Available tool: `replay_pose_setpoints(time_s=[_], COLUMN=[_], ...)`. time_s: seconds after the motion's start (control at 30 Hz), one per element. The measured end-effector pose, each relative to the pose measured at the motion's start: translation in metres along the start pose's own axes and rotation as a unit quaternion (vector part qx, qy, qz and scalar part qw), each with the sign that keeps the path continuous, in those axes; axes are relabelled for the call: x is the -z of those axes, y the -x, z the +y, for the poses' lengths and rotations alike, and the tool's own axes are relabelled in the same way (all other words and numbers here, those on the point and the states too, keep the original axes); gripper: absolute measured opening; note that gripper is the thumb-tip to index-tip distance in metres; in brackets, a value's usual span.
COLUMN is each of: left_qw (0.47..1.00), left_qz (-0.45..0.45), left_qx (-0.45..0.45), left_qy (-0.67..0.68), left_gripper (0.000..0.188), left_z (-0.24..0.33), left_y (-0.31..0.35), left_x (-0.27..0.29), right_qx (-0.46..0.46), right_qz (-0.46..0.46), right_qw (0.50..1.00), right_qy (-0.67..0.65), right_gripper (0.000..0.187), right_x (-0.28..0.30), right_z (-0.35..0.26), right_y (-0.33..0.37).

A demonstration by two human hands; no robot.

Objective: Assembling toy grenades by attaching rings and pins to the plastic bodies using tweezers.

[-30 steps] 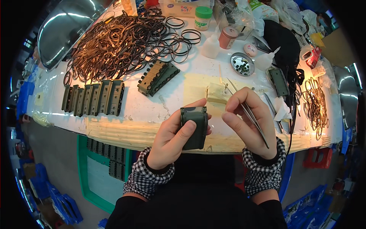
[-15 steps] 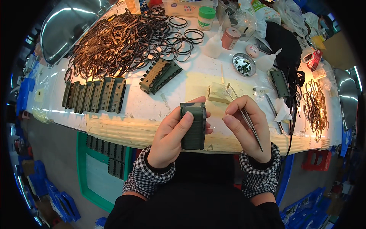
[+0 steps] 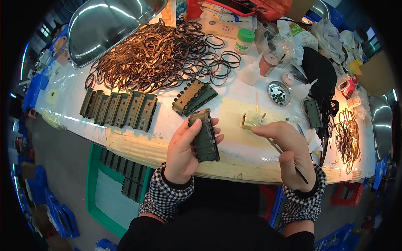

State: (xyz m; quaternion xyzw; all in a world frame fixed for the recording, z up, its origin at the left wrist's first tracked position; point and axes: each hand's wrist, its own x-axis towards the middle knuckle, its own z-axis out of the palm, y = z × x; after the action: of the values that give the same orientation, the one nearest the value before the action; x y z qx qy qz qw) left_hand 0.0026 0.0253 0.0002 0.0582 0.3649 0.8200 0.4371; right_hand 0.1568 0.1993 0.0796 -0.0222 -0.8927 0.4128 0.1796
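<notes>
My left hand (image 3: 182, 154) grips a dark green toy tank hull (image 3: 205, 140) by its sides, above the table's front edge. The hull stands tilted, with a black ribbed band along its right side. My right hand (image 3: 295, 154) is apart from the hull, its thumb and index finger spread. Metal tweezers (image 3: 300, 173) lie across the palm, held by the other fingers, and part of them is hidden. Just beyond the right fingertips sits a small cream-coloured block (image 3: 250, 120). Two more hulls (image 3: 193, 98) lie stacked past my left hand.
A row of green hulls (image 3: 119, 109) stands at the left, before a heap of rubber loops (image 3: 146, 58). A round metal dish (image 3: 271, 99) holds small dark green parts. More loops (image 3: 347, 136) lie at the right. Below the table is a green tray (image 3: 90, 194) with dark hulls.
My right hand has moved right, away from the hull, and its thumb and index finger have spread. The hull in my left hand has tilted. The whole view has shifted.
</notes>
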Motion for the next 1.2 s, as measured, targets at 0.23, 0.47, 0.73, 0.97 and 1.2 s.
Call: replay_pose_setpoints(time_s=[0.23, 0.47, 0.73, 0.97, 1.2], left_qw=[0.999, 0.999, 0.999, 0.994, 0.997], left_qz=[-0.002, -0.004, -0.006, -0.06, -0.022], left_qx=[-0.017, -0.011, -0.018, -0.001, -0.007], left_qy=[0.04, 0.035, 0.049, 0.087, 0.076], left_gripper=[0.031, 0.032, 0.031, 0.024, 0.027], left_z=[-0.005, -0.006, -0.008, -0.014, -0.009], left_y=[-0.013, -0.012, -0.01, -0.015, -0.009], left_x=[0.017, 0.018, 0.022, 0.025, 0.021], right_qx=[0.132, 0.177, 0.218, 0.168, 0.146], right_qz=[0.02, -0.132, -0.142, -0.188, -0.162], right_qw=[0.962, 0.894, 0.842, 0.869, 0.889], right_qy=[0.238, 0.39, 0.472, 0.426, 0.404], right_gripper=[0.03, 0.015, 0.022, 0.017, 0.021], right_x=[-0.009, -0.047, -0.131, -0.185, -0.149], right_z=[0.002, 0.019, 0.047, 0.074, 0.044], right_y=[-0.076, -0.181, -0.292, -0.32, -0.31])
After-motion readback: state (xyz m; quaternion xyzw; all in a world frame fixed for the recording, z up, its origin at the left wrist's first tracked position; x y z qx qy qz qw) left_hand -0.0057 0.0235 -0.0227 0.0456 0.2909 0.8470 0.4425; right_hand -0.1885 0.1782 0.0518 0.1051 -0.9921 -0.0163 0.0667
